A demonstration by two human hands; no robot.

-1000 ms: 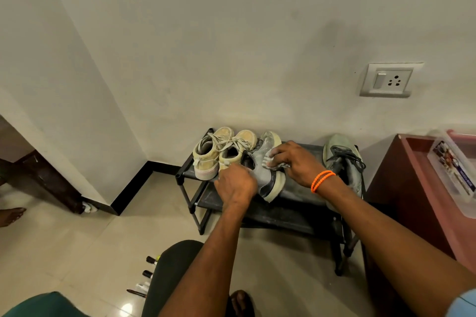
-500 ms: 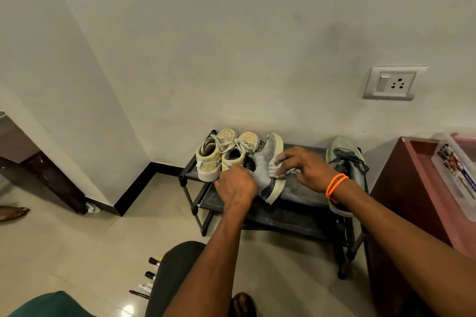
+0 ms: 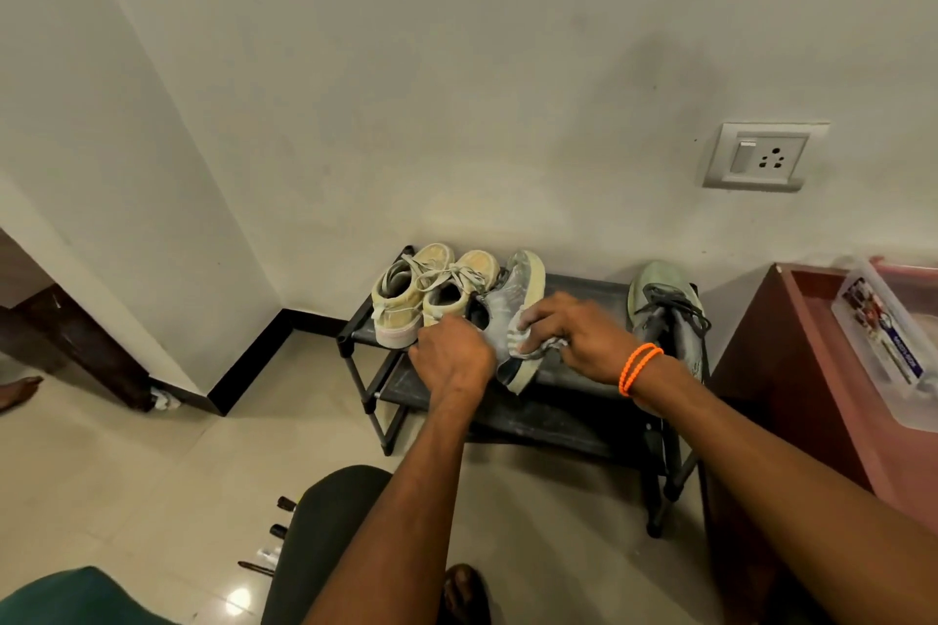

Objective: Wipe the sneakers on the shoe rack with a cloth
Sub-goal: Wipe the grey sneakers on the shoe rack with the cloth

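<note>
plain off-white walls [image 3: 457, 66] meet in a corner at the left, edged along the bottom by a black skirting [image 3: 254, 360]. a grey switch-and-socket plate [image 3: 764, 156] sits on the back wall toward the right. the floor [image 3: 152, 462] is glossy cream tile with a bright glint of light near the bottom edge. a reddish-brown wooden cabinet [image 3: 792, 371] stands at the right edge, and dark wooden furniture [image 3: 76, 345] shows at the far left.

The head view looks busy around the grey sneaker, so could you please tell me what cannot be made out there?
Head view only:
- Heel of the grey sneaker: hidden behind the left hand.
- Most of the cloth: covered by the right hand.
- Label on the plastic box: too small, cut by the right edge.
- Small items on the floor: too small.
</note>
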